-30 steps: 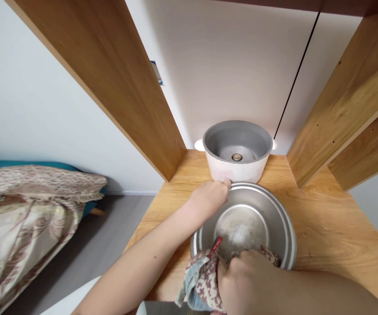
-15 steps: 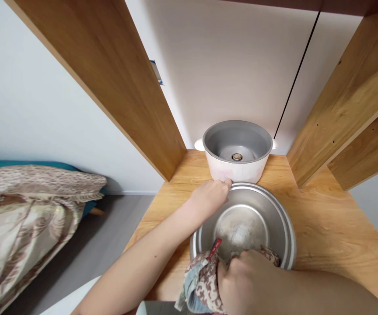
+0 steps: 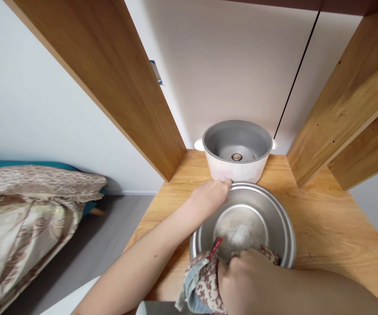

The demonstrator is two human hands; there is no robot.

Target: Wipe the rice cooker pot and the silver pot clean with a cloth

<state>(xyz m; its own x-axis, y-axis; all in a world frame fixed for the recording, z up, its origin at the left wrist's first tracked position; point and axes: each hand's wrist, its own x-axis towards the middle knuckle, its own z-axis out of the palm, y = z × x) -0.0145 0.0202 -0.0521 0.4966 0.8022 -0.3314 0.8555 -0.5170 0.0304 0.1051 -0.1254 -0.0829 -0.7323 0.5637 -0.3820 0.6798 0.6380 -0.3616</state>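
A round silver metal pot lies on the wooden table, its inner base scuffed and ringed. My left hand is closed on its far left rim. At the near side, my right hand is closed around a patterned cloth, brown and cream with a grey-blue side and a red tag. The cloth is pressed against the inside of the pot, and its middle is hidden under my fingers. Right behind the pot stands a white rice cooker body with a grey inside and a round plate at its bottom.
The wooden tabletop has thick wooden posts rising at left and right. A white wall stands behind the rice cooker. Off to the left, patterned fabric covers a piece of furniture on the grey floor.
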